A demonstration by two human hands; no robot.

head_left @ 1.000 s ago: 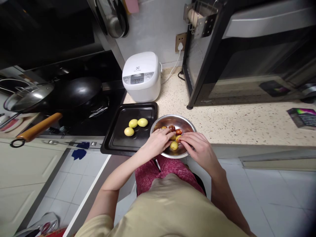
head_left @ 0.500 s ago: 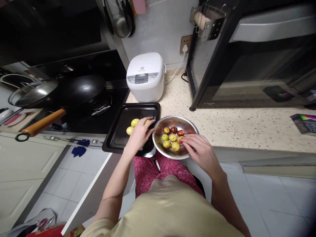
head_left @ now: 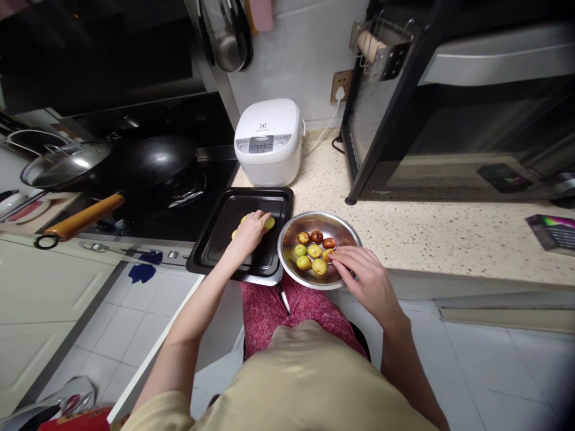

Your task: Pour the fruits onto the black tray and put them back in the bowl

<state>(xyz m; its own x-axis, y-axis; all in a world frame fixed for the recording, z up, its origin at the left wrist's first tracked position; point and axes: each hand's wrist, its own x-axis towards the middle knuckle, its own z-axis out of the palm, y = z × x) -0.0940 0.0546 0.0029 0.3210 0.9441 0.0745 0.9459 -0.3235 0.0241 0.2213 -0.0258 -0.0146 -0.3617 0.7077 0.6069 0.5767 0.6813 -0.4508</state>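
My left hand [head_left: 252, 232] is over the black baking tray [head_left: 215, 239], its fingers curled down on the yellow-green jujubes lying there. One jujube [head_left: 269, 222] shows beside its fingertips; others are partly covered by the hand. To the right, a steel bowl [head_left: 287, 224] holds several jujubes, some yellow-green and some red-brown, such as a dark one [head_left: 317, 237]. My right hand [head_left: 362, 269] reaches over the bowl's right rim, its fingertips pinched on a yellow and brown jujube [head_left: 327, 255] inside.
Behind the tray stands a white rice cooker [head_left: 269, 143], plugged in at the wall. A black oven [head_left: 449, 137] is on the speckled counter [head_left: 404, 233] at right. On the stove at left, a wok [head_left: 155, 158] has its wooden handle [head_left: 85, 218] pointing forward. An open drawer [head_left: 155, 350] is below.
My left hand has moved slightly left on the tray and now covers more of the jujubes. My right hand stays at the same jujube in the bowl. The view has shifted a little.
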